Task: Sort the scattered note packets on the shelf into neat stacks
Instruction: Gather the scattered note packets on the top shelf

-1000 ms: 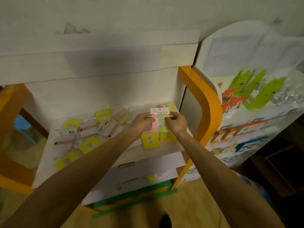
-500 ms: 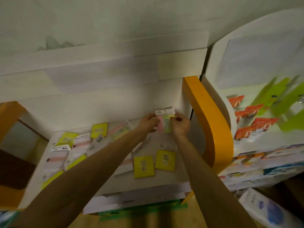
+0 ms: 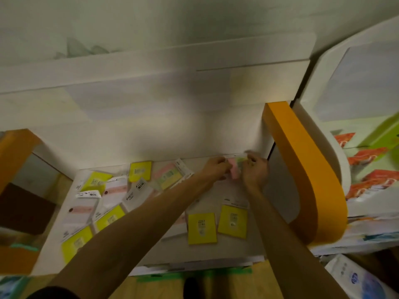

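Both my hands, left and right, are pinching one pink-and-green note packet between them, right at the shelf's back right corner. Two yellow packets sit side by side near the front edge, bare board around them; the rest are scattered left.

White wall, orange side panel, wood floor, dim light.

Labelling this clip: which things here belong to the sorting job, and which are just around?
Job:
pink-green packet, held by left hand and right hand
yellow packets
shelf

Around:
red packs
orange frame
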